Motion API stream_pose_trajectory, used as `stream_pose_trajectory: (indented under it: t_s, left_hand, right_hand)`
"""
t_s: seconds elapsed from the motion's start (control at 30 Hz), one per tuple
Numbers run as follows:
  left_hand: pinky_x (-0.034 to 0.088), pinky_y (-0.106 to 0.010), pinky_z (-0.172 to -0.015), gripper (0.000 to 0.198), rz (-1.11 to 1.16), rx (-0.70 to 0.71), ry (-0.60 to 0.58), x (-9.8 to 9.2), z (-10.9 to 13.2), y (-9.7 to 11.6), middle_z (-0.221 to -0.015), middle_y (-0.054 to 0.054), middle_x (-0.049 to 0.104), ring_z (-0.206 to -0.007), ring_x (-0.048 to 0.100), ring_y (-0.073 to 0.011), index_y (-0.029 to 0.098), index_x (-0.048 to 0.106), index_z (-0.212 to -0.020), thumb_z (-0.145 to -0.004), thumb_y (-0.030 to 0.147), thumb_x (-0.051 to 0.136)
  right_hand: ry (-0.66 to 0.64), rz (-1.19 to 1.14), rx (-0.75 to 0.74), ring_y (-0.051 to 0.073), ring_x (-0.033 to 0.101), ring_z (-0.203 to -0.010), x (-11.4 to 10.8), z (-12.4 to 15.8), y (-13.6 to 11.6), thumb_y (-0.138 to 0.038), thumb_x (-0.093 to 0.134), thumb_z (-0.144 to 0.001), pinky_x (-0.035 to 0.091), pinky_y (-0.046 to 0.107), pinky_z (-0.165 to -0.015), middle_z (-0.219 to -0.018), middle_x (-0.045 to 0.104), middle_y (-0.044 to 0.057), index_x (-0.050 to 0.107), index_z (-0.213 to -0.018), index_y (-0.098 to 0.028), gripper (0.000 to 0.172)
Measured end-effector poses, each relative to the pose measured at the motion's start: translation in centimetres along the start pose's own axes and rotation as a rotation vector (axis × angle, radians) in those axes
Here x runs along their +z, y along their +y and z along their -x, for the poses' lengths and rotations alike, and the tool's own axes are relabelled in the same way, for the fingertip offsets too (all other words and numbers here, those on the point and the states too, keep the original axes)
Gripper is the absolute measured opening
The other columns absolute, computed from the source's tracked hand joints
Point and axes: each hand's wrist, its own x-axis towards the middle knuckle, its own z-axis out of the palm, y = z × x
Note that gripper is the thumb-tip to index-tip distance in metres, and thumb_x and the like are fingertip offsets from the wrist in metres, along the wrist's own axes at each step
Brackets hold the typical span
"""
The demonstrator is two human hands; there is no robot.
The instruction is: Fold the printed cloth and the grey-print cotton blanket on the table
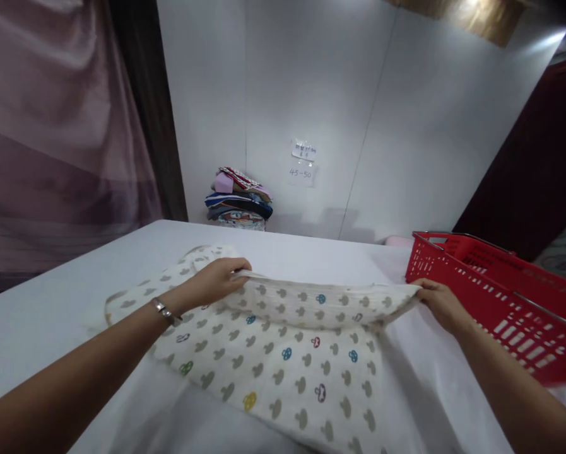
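Note:
A cream cloth (283, 359) printed with small grey and coloured shapes lies spread on the white table (50, 302). My left hand (216, 282), with a bracelet at the wrist, pinches the cloth's folded far edge at the left. At the right end of that same edge, my right hand (441, 304) grips it. Between the two hands the edge is lifted and stretched taut above the rest of the cloth.
A red plastic basket (500, 296) stands on the table at the right, close to my right hand. A stack of folded clothes (239, 198) sits at the back against the white wall, under a paper note (303, 161). A curtain hangs at the left.

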Motion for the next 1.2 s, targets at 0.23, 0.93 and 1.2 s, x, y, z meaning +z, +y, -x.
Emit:
stream_pose_trajectory:
  t_s: [0.23, 0.93, 1.2]
  left_hand:
    - [0.040, -0.023, -0.065, 0.015, -0.030, -0.085, 0.074, 3.6, 3.8, -2.5, -0.080, 0.000, 0.060, -0.073, 0.054, -0.0150, 0.020, 0.054, -0.081, -0.073, 0.025, 0.042]
    - [0.027, -0.044, -0.102, 0.024, -0.186, 0.201, -0.114, 11.7, 12.9, -0.3, -0.081, 0.000, 0.058, -0.084, 0.054, -0.0185, 0.023, 0.056, -0.083, -0.066, 0.007, 0.047]
    - [0.036, -0.038, -0.086, 0.016, -0.108, 0.266, -0.129, 14.6, 10.4, 4.5, -0.094, -0.003, 0.059, -0.091, 0.051, -0.0194, 0.022, 0.058, -0.098, -0.087, 0.029, 0.048]
  right_hand:
    - [-0.181, 0.035, 0.073, 0.014, 0.053, -0.059, 1.8, 4.3, 0.2, -0.023, 0.055, -0.061, 0.043, 0.025, -0.058, -0.060, 0.060, -0.001, 0.060, -0.062, -0.019, 0.006]
    - [-0.304, 0.591, -0.409, 0.024, 0.055, -0.105, 3.8, 17.3, 5.7, -0.004, 0.042, -0.065, 0.042, 0.046, -0.091, -0.103, 0.063, 0.009, 0.063, -0.090, -0.019, 0.036]
    - [-0.483, 0.451, -0.515, 0.023, 0.054, -0.100, 9.7, 17.3, -0.3, -0.021, 0.050, -0.084, 0.044, 0.042, -0.086, -0.106, 0.061, 0.009, 0.058, -0.106, -0.022, 0.023]
